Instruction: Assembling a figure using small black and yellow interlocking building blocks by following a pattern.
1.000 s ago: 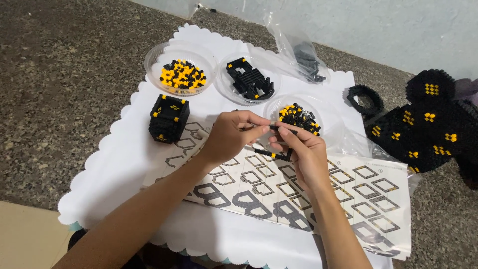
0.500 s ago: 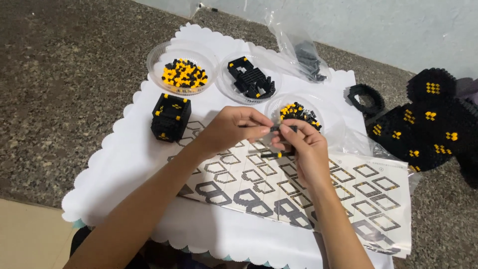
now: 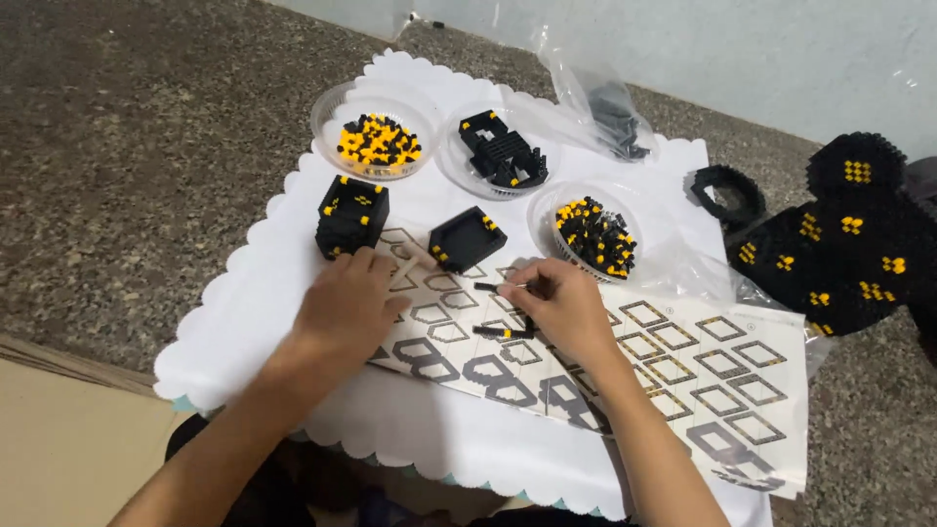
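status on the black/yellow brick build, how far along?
Done: a big black-and-yellow assembly sits off the cloth, a black ring beside it, plus a block and an open square section on the instruction sheet. In hand: right hand pinches a small black strip; left hand rests on the sheet. Left: three dishes still hold loose bricks.

A speckled stone floor (image 3: 146,127) carries a scalloped white mat (image 3: 264,303).

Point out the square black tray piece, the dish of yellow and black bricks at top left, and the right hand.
square black tray piece (image 3: 467,239), head view, on its hollow middle.
dish of yellow and black bricks (image 3: 327,117), head view, on its clear rim.
right hand (image 3: 564,310), head view, on its back.
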